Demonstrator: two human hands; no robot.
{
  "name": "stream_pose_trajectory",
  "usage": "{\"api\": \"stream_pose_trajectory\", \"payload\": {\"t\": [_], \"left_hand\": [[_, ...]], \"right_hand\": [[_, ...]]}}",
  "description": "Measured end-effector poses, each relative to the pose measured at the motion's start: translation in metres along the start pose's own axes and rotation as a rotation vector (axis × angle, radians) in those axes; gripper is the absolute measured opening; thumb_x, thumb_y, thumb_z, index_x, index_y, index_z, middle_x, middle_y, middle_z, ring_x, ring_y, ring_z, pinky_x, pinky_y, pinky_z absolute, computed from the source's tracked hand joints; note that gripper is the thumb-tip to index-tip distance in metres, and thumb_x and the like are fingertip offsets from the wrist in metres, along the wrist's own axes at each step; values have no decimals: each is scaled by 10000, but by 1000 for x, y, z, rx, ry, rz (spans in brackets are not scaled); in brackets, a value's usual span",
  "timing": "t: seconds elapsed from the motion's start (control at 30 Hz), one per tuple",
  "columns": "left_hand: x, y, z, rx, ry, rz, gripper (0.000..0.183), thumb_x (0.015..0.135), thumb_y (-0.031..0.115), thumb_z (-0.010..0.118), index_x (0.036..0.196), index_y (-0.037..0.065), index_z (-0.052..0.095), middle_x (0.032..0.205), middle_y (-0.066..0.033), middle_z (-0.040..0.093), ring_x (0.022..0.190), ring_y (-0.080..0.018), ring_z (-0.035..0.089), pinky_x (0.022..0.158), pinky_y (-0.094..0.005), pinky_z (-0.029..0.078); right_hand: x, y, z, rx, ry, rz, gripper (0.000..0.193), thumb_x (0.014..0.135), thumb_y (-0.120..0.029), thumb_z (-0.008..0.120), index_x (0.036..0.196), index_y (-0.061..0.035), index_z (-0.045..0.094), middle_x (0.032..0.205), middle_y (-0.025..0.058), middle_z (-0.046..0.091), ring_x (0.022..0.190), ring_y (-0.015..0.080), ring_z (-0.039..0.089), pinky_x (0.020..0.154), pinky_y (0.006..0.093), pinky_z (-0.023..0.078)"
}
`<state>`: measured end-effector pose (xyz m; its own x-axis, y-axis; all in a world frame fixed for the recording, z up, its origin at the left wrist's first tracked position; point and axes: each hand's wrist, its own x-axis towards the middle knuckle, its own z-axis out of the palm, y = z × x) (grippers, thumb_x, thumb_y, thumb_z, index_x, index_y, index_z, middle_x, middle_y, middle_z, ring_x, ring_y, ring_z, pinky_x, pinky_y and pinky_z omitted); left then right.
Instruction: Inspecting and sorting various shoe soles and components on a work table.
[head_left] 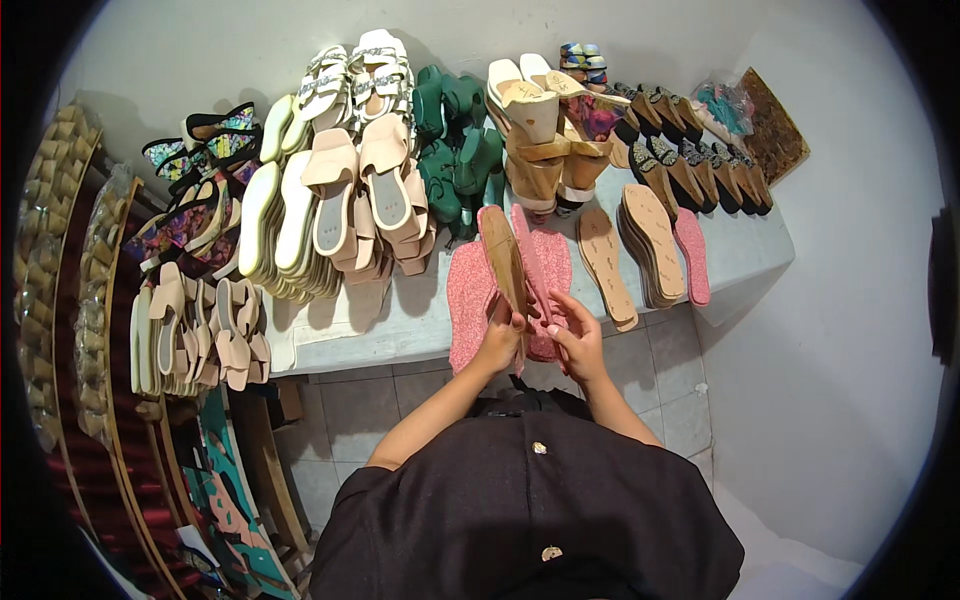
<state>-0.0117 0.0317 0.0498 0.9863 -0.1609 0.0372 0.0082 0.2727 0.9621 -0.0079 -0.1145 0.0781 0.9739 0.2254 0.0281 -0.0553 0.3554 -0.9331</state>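
Observation:
Above the front edge of the table, my left hand (499,338) is closed around a brown shoe sole (502,255) tilted on its edge. My right hand (577,338) pinches a thin pink insole (531,258), which stands close beside the brown piece. Beneath them on the table lie pink speckled soles (470,300), partly hidden by my hands and what they hold. To the right of my right hand rest a single tan insole (602,262), a stack of tan insoles (652,240) and a narrow pink sole (692,257).
Beige slide sandals (345,205), cream soles (292,230), green shoe forms (465,155) and wooden shoe lasts (550,150) crowd the pale table (400,335). Dark-soled wedges (700,170) line the back right. Wrapped goods fill racks (105,300) at the left. A white wall (840,300) stands right.

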Motion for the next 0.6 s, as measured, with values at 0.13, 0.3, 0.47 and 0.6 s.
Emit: {"api": "stream_pose_trajectory", "payload": {"t": [0.13,0.3,0.47,0.6], "left_hand": [[-7,2,3,76,37,18,706,816,598,440,1256,59,321,1098,-74,453,975,-165,465,815,-297,397],[-8,-1,11,68,21,113,759,820,581,441,1330,52,250,1268,-94,381,1178,-202,368,963,-333,318],[-7,1,14,134,-34,159,800,804,586,449,1347,44,223,1315,-91,347,1215,-191,334,985,-335,299],[-8,1,19,134,-84,121,807,808,627,379,1358,60,217,1331,-114,348,1217,-219,343,983,-354,306]], "right_hand": [[-6,-7,7,-91,-34,-99,451,734,8,600,1173,38,502,1224,128,439,1147,189,426,956,333,351],[-12,-8,13,-70,-26,-171,428,730,-3,605,1152,27,539,1269,136,382,1189,219,379,988,335,305],[-17,-10,8,-119,-5,-202,421,722,0,607,1139,20,555,1259,138,395,1176,210,384,986,320,301],[-21,-10,3,-165,13,-194,423,714,8,599,1134,14,562,1252,135,406,1166,208,394,980,308,306]]}}
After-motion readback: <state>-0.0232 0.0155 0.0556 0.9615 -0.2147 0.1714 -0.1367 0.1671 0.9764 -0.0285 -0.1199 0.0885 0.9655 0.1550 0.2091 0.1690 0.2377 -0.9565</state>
